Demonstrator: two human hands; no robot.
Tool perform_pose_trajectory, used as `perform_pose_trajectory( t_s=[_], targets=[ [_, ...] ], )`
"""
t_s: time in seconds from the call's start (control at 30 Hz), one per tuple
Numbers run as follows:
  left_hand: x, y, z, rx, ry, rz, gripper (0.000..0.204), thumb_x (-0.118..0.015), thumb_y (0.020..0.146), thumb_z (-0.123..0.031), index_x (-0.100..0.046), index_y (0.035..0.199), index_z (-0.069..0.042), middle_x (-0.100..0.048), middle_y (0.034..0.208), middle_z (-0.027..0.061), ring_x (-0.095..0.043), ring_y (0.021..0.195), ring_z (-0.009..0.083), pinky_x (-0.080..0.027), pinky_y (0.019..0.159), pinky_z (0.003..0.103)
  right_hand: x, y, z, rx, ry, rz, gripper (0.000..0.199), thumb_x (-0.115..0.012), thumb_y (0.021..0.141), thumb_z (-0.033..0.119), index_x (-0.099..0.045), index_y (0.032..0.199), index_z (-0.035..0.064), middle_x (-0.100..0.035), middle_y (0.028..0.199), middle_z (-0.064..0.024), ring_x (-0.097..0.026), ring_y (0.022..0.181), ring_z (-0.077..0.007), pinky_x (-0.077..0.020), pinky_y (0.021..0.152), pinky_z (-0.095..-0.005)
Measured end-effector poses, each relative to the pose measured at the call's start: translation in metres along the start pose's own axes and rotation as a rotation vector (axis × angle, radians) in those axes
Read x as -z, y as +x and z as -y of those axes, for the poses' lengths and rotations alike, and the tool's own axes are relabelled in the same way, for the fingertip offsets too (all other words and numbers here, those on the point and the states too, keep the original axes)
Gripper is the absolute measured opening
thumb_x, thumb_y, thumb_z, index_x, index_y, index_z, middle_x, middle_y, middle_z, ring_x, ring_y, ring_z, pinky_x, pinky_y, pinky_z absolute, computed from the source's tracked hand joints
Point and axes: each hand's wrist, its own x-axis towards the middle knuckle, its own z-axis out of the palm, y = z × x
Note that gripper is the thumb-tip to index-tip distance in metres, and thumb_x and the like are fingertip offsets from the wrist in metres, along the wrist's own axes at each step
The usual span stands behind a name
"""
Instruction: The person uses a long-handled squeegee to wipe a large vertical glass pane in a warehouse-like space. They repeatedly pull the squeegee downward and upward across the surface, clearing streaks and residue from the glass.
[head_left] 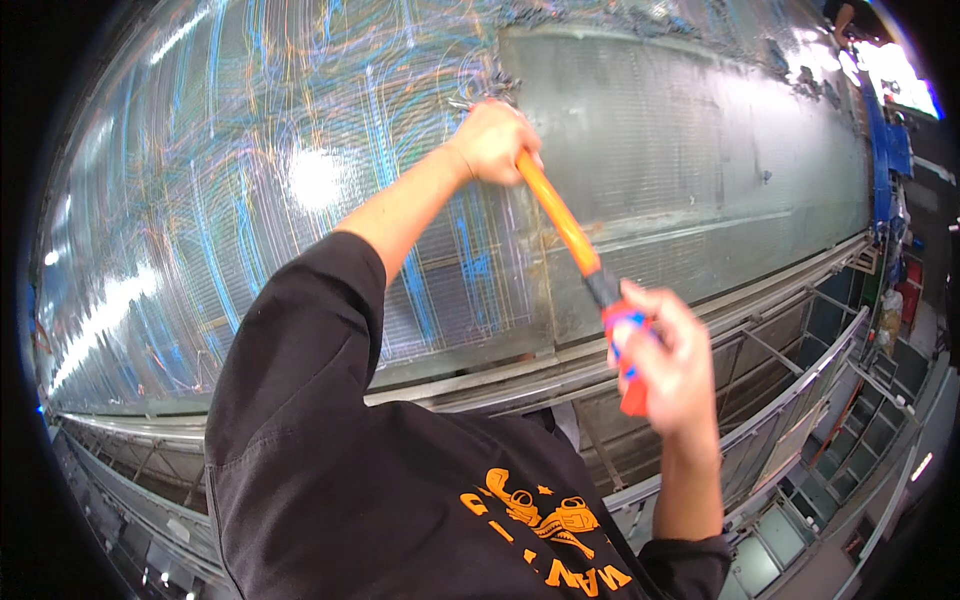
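Observation:
A long-handled tool with an orange shaft [560, 218], a black collar and a red-and-blue grip slants across the middle. My left hand [495, 142] is closed round the shaft's upper end, low over the glossy surface. A small metallic bit shows beside its knuckles; the rest of the tool's head is hidden. My right hand [665, 355], slightly blurred, is wrapped round the red-and-blue grip. Under the tool lies a broad shiny panel [250, 200] streaked with blue and coloured lines. Next to it is a duller grey-green panel [680, 160], with dark crumpled scraps [505, 82] along their border.
More dark scraps [690, 28] lie along the far edge. A metal rail [700, 305] runs along the panels' near side, with an open metal framework [780, 350] below. Blue material [885, 150] hangs at the right. Part of another person's arm [845, 18] shows at the far right.

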Motion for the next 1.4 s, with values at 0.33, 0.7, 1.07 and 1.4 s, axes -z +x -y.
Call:
perform_pose_trajectory(
  t_s=[0.33, 0.7, 1.07, 1.4],
  targets=[
    [-0.012, -0.041, -0.075, -0.032, -0.082, 0.021, 0.012, -0.081, 0.066, -0.024, -0.069, 0.063, -0.021, -0.066, 0.065, 0.0024, -0.065, 0.070, 0.0297, -0.048, 0.072, 0.044, 0.021, -0.070, -0.063, 0.025, 0.047, 0.074, 0.042, -0.073, 0.100, 0.009, -0.060, 0.139, -0.0006, -0.068, 0.095, -0.0033, -0.064, 0.080, -0.0085, -0.0544, 0.072, -0.0282],
    [0.022, 0.017, 0.050, -0.031, 0.047, -0.069, 0.011, -0.080, 0.064, -0.021, -0.069, 0.066, -0.019, -0.068, 0.067, 0.0043, -0.068, 0.067, 0.0324, -0.052, 0.063, 0.048, -0.015, 0.049, 0.012, 0.058, 0.013, 0.047, 0.036, -0.071, 0.100, 0.004, -0.064, 0.134, -0.0042, -0.068, 0.092, -0.0032, -0.063, 0.076, -0.0092, -0.0526, 0.068, -0.0278],
    [0.018, 0.002, 0.007, -0.087, -0.047, -0.023, 0.014, -0.077, 0.071, -0.021, -0.066, 0.064, -0.015, -0.065, 0.066, 0.0065, -0.066, 0.070, 0.0327, -0.052, 0.070, 0.045, 0.006, 0.001, -0.018, 0.105, -0.023, 0.101, 0.040, -0.070, 0.103, 0.014, -0.061, 0.139, 0.0016, -0.066, 0.093, -0.0029, -0.063, 0.080, -0.0097, -0.0528, 0.071, -0.0288],
    [0.062, 0.058, 0.125, 0.111, 0.254, 0.034, 0.011, -0.078, 0.073, -0.023, -0.072, 0.068, -0.016, -0.071, 0.074, 0.0054, -0.069, 0.079, 0.0338, -0.053, 0.071, 0.047, -0.026, 0.128, 0.061, 0.107, 0.015, 0.081, 0.038, -0.072, 0.102, 0.015, -0.066, 0.135, -0.0010, -0.067, 0.095, -0.0034, -0.062, 0.077, -0.0103, -0.0525, 0.069, -0.0293]
  ],
)
